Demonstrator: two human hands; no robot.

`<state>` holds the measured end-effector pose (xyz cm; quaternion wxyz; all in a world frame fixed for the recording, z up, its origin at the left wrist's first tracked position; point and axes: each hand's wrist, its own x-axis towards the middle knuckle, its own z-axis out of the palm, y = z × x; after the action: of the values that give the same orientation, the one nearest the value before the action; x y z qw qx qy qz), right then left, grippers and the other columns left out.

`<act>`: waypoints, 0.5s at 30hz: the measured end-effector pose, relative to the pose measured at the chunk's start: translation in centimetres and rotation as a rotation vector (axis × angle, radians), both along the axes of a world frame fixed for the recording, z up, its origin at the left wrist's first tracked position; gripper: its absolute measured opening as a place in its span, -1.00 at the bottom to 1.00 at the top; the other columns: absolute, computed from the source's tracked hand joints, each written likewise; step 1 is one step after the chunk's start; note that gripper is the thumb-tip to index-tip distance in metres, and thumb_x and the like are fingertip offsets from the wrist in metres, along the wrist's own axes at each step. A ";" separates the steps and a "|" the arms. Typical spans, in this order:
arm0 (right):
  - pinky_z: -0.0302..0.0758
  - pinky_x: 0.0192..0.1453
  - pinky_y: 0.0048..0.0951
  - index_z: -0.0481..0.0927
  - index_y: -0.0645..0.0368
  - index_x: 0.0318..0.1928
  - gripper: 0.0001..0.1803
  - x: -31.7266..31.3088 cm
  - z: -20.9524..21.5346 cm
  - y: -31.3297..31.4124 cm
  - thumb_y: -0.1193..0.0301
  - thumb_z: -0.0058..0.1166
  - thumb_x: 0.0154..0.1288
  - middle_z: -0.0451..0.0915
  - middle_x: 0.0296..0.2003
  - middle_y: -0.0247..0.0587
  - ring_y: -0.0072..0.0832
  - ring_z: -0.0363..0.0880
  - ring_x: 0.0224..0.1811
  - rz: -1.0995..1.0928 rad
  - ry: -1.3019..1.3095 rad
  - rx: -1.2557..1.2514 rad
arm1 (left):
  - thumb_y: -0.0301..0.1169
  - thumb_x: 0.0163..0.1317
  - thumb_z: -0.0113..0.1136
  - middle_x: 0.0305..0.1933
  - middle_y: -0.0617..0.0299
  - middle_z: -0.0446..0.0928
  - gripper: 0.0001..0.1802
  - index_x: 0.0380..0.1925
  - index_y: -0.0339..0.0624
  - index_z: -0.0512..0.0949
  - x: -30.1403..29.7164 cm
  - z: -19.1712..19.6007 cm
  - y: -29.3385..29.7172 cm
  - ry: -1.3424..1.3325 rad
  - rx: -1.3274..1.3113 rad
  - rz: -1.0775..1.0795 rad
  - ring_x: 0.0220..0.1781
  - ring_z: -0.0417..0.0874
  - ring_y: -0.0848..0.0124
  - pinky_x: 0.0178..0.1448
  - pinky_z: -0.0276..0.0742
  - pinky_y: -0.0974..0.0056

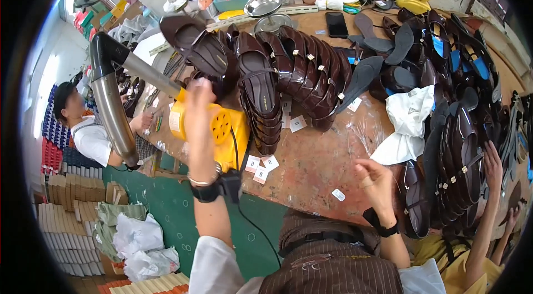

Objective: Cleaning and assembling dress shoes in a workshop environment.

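Observation:
My left hand (201, 133) is raised over the table's left end, in front of a yellow hot-air blower (220, 126). Motion smears its fingers, so whether they grip the blower cannot be told. A metal tube (152, 72) runs from the blower to a black elbow and a second, downward tube (115, 119). Above the right part of the table, my right hand (380, 187) has thumb and index pressed together; anything between them is too small to make out. Dark brown patent shoes (261, 91) stand nested in rows between my hands. Small white tags (261, 173) lie before them.
White cloth (410, 113) lies beside more brown shoes (458, 166), where another person's hand (492, 169) reaches in. Black insoles (361, 80), a phone (336, 24) and a metal dish (264, 5) are farther back. A black cord (258, 230) hangs past the table edge. Another person (91, 127) sits left.

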<state>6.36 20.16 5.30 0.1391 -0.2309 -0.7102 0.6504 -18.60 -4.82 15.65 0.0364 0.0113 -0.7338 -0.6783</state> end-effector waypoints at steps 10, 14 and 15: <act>0.62 -0.14 -0.39 0.63 0.29 -0.02 -0.73 -2.3 1.1 -0.3 0.50 0.15 0.28 0.70 -0.27 0.00 -0.34 0.72 -0.25 0.200 -0.048 0.209 | 0.09 0.00 0.38 0.37 -0.04 0.33 0.03 0.35 -0.33 0.21 -1.3 -9.9 2.1 -0.653 0.194 -0.354 0.32 0.44 0.20 0.36 0.29 0.04; 0.62 -0.14 -0.37 0.63 0.29 -0.03 -0.74 -1.7 0.9 -1.7 0.49 0.14 0.29 0.70 -0.25 0.01 -0.31 0.72 -0.25 0.243 -0.051 0.129 | -0.13 -0.05 0.44 0.10 -0.10 0.54 -0.12 0.16 -0.54 0.33 -1.9 -12.7 3.3 -0.530 0.128 -0.163 0.01 0.63 0.23 0.09 0.55 0.26; 0.62 -0.14 -0.37 0.63 0.29 -0.03 -0.74 -1.4 0.9 -2.0 0.49 0.14 0.29 0.70 -0.25 0.01 -0.31 0.72 -0.25 0.256 -0.028 0.136 | -0.17 -0.03 0.41 -0.06 -0.07 0.61 -0.25 0.06 -0.51 0.42 -2.3 -13.1 3.5 -0.505 0.014 -0.009 -0.04 0.66 0.26 0.11 0.56 0.22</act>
<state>5.00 18.18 6.22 0.0604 -0.1377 -0.7781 0.6099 -20.88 -1.29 2.58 -0.1511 0.1775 -0.7149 -0.6593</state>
